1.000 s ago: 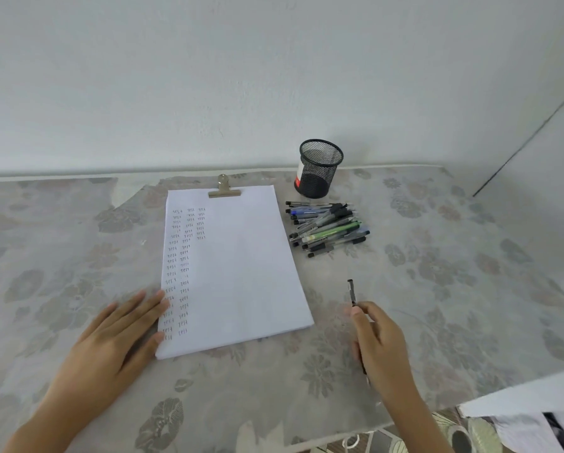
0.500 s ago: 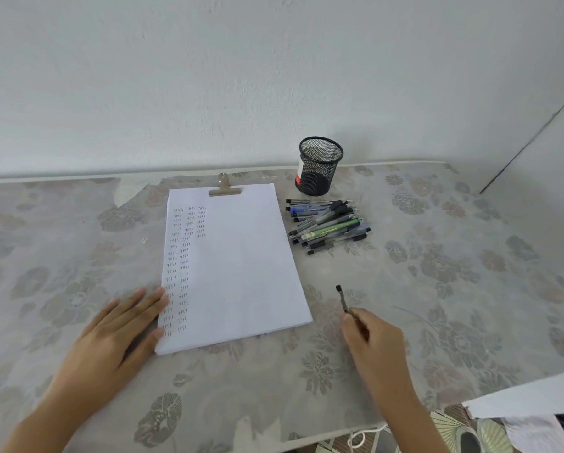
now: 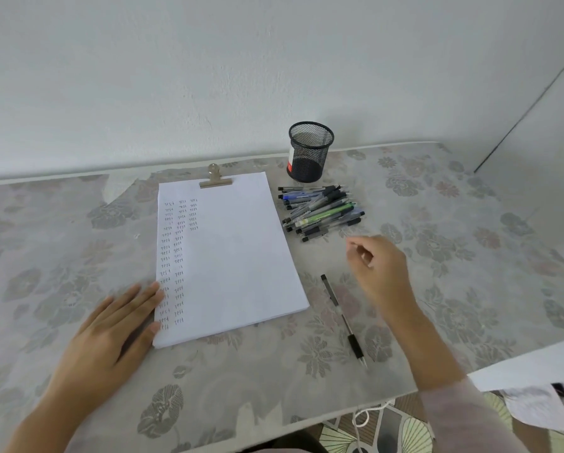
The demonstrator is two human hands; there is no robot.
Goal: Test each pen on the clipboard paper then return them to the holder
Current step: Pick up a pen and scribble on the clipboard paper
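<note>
1. The pile of pens (image 3: pixel 321 210) lies on the table (image 3: pixel 437 256), just beside the paper (image 3: pixel 234 256) and in front of the holder (image 3: pixel 310 152). One more black pen (image 3: pixel 342 318) lies alone, nearer the person.
2. The pens look light, thin and stiff. They are smooth and round, so they may roll or slip. The best place to pinch one is likely the dark grip part near the tip.
3. The right hand (image 3: pixel 382 266) hangs near the pile with its fingers loosely curled. It holds nothing.
4. The left hand (image 3: pixel 117 325) lies flat with fingers spread, its fingertips on the edge of the paper.
5. The holder is a black mesh cup standing upright. No pens stick out of it, so it looks empty.
</note>
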